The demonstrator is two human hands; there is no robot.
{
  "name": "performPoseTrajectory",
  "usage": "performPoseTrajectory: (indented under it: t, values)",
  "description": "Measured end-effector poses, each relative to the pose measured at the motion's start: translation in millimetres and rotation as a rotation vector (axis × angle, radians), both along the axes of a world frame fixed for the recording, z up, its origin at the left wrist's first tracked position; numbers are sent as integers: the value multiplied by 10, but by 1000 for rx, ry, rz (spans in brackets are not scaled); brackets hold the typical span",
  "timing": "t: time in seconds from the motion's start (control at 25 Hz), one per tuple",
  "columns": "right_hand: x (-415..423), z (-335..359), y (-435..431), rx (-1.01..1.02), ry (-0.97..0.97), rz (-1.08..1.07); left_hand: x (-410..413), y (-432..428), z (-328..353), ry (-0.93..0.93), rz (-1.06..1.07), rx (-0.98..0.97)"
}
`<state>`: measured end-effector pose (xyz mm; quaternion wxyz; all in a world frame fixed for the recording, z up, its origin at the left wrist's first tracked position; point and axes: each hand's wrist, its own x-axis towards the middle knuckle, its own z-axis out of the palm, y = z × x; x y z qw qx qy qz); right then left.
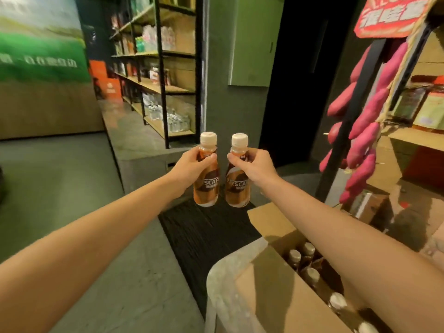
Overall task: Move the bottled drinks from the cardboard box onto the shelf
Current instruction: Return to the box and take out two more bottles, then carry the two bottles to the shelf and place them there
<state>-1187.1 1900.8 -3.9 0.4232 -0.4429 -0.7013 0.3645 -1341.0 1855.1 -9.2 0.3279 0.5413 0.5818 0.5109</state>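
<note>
My left hand (pixel 192 164) grips a brown coffee bottle (pixel 207 188) with a cream cap around its neck, held upright in the air. My right hand (pixel 252 164) grips a second, matching bottle (pixel 236 191) the same way, just to the right of the first. Both arms are stretched forward. The open cardboard box (pixel 269 292) sits at the lower right on a grey stand, under my right forearm, with several more capped bottles (pixel 310 272) standing inside. A black-framed shelf (pixel 173 90) with wooden boards stands ahead on the left.
A black mat (pixel 204 231) lies on the grey floor below the bottles. A string of pink sausage-shaped decorations (pixel 360 131) hangs from a black post at the right. Behind the string, a wooden shelf (pixel 415 138) carries jars. A dark doorway opens ahead.
</note>
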Motion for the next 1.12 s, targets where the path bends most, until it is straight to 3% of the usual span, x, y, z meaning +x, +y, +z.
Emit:
performPoseTrajectory:
  t: [0.44, 0.8, 1.12]
  values:
    - [-3059, -24, 343, 12, 20, 420, -2772, -280, 24, -5, 357, 26]
    - [-5336, 182, 1101, -3, 15, 466, -4985, 301, 197, -8, 428, 10]
    - [-7025, 112, 2413, -26, 43, 462, -6591, 1567, 112, -11, 499, -5]
